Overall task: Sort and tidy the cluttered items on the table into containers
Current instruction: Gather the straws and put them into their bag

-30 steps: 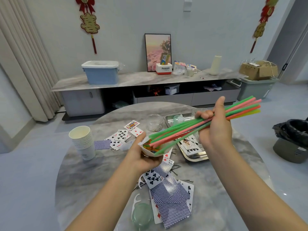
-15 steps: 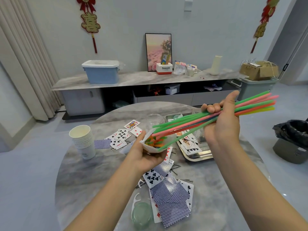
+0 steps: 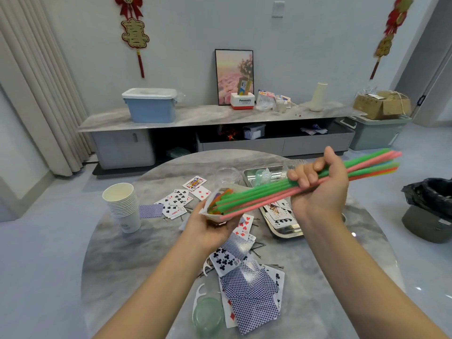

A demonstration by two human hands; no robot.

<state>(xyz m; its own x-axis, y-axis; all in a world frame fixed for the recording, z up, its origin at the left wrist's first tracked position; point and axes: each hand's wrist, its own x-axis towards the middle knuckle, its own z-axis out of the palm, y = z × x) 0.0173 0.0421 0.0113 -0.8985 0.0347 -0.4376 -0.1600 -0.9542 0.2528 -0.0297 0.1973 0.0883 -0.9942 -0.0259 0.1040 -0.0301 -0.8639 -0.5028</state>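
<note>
A: What is hard to make out around the metal tray (image 3: 285, 234)?

B: Much of it sits behind the right hand (image 3: 320, 189) and the bundle of straws (image 3: 259, 194), so only its near corner and far rim show. Some face-up cards lie in it, and a pale green crumpled thing at its far end, perhaps a wrapper; I cannot tell.

A: And the hands?

B: The right hand has its fingers curled round the straws just above the tray. The left hand (image 3: 208, 228), left of the tray, grips a white bag (image 3: 215, 215) whose open mouth takes the straws' lower ends. The straws' far ends reach out past the tray to the right, blurred. Both forearms run off the bottom edge.

A: Any writing?

B: Beyond the tray, on the far sideboard, a white and red box (image 3: 242, 101) reads "Panasonic". Card faces left of the tray show an eight of clubs; the ten of clubs lies nearer, among the playing cards (image 3: 252, 287) heaped on the counter (image 3: 127, 255). The print on the stack of paper cups (image 3: 122, 204), well left of the tray, is too small to read.
</note>
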